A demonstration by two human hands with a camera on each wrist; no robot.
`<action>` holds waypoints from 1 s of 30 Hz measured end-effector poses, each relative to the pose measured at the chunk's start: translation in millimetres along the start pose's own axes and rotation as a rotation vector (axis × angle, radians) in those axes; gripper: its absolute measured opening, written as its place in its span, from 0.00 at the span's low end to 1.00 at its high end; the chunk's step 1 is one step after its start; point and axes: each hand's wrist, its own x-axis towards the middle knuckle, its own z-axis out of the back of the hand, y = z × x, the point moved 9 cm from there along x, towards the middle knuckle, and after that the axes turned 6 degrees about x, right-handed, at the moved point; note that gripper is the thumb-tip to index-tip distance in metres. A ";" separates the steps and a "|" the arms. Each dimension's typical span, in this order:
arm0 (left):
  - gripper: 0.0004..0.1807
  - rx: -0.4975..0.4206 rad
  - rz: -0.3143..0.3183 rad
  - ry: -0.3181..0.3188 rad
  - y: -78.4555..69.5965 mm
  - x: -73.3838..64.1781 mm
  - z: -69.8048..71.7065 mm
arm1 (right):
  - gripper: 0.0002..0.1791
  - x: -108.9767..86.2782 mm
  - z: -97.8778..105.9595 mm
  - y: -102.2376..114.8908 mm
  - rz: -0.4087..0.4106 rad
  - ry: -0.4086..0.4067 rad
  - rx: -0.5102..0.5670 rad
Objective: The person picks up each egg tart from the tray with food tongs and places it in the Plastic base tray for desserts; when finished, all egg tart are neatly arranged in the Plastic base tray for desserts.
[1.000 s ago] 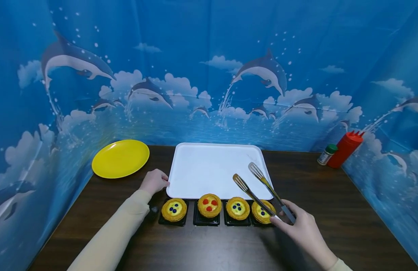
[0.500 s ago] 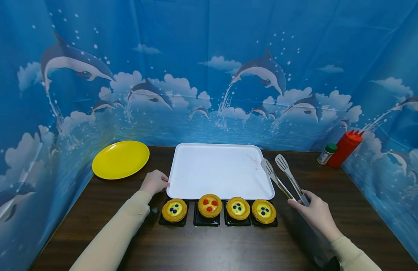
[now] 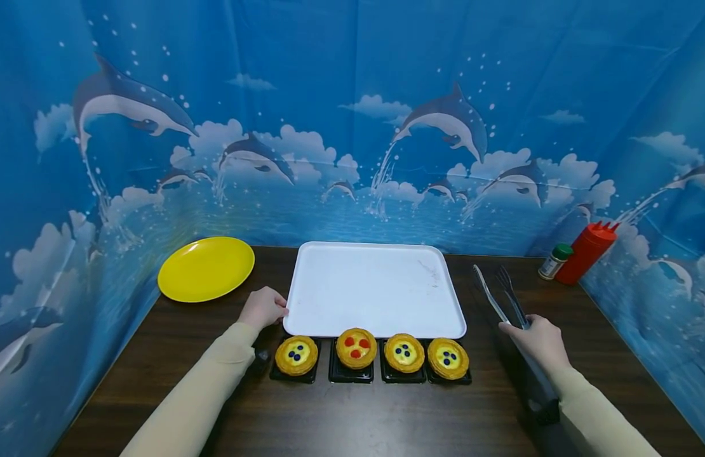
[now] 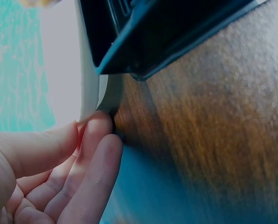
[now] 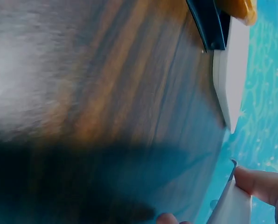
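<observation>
My left hand [image 3: 264,308] pinches the left edge of a white rectangular tray [image 3: 375,289]. Up close in the left wrist view, the tray's pale rim [image 4: 88,70] sits between thumb and fingertips. To the right of the tray, my right hand [image 3: 538,343] grips metal tongs [image 3: 515,303], their slotted ends apart and pointing away from me. Its thumb lies on the tongs' handle [image 5: 231,205] in the right wrist view. In front of the tray stands a row of tarts: one with red pieces [image 3: 356,348], the others, such as the rightmost tart [image 3: 448,358], with blue berries.
Each tart sits on a small black holder [image 3: 351,374]. A yellow plate [image 3: 206,270] lies at the back left. At the back right stand a red squeeze bottle [image 3: 587,254] and a green-capped shaker [image 3: 555,261]. A dolphin-printed curtain [image 3: 341,127] rises behind the dark wooden table [image 3: 329,419].
My right hand has carried the tongs rightward, from over the rightmost tart and tray to the table beside them, and the tongs have turned. The left hand stays on the tray's edge.
</observation>
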 end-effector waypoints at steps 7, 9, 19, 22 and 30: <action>0.09 0.001 0.000 0.000 0.2 -1.2 1.1 | 0.45 13.8 -0.9 1.5 -0.024 -0.013 -0.023; 0.09 -0.001 0.003 0.003 0.1 -1.6 1.3 | 0.42 16.4 -1.5 2.5 -0.024 -0.012 -0.031; 0.09 -0.005 0.018 0.007 -0.2 -2.0 0.2 | 0.37 27.0 -2.8 0.4 -0.049 0.008 -0.175; 0.09 -0.004 0.016 0.006 -1.5 -1.5 0.2 | 0.37 29.3 -2.9 -1.9 -0.064 0.009 -0.191; 0.09 0.007 0.006 0.002 -2.5 0.3 -1.1 | 0.36 30.7 -6.5 -4.4 -0.079 0.014 -0.190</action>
